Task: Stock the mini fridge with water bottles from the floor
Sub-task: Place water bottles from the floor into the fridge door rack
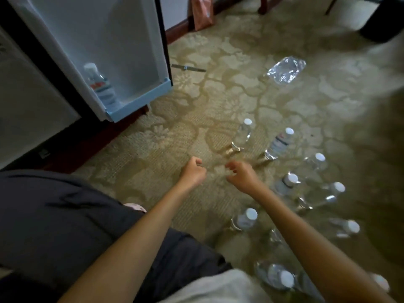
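Note:
The mini fridge door stands swung open at upper left, and one water bottle stands in its lower door shelf. Several clear water bottles with white caps stand on the patterned carpet to the right, the nearest ones being a bottle and a labelled bottle. My left hand hovers over the carpet with fingers curled into a fist, holding nothing. My right hand hangs beside it with fingers loosely curled, empty, a short way from the nearest bottles.
A crumpled clear plastic wrap lies on the carpet further back. A metal strip lies near the door's edge. A chair leg and a pink bag stand at the top. My dark-clothed knee fills the lower left.

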The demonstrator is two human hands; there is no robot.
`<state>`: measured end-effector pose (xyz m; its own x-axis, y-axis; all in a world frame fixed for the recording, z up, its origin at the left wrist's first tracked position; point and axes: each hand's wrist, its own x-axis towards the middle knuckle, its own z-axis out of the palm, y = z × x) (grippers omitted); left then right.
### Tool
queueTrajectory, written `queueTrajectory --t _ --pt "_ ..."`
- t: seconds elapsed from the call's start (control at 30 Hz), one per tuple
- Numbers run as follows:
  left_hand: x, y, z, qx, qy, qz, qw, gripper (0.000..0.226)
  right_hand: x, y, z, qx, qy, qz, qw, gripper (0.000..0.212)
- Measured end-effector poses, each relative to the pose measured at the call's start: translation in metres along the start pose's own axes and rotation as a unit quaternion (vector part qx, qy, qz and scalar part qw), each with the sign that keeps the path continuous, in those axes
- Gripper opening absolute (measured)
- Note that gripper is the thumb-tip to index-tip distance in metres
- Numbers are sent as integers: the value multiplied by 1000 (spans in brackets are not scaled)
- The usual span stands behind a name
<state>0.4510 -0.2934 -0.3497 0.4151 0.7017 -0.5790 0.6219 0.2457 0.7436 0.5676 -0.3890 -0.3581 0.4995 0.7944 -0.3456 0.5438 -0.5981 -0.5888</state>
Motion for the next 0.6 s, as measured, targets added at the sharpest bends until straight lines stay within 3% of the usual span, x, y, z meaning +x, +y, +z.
queueTrajectory --t 0.23,0.4,0.6 --pt "-41 -40 87 137 -109 0 985 35 -63 73 31 -62 -30 66 995 47" --pt "-46 -60 84 188 -118 -32 974 27 -74 93 49 -113 -28 87 989 38" --pt "-41 -59 70 192 -108 -26 975 14 -69 95 48 -60 -17 61 996 34"
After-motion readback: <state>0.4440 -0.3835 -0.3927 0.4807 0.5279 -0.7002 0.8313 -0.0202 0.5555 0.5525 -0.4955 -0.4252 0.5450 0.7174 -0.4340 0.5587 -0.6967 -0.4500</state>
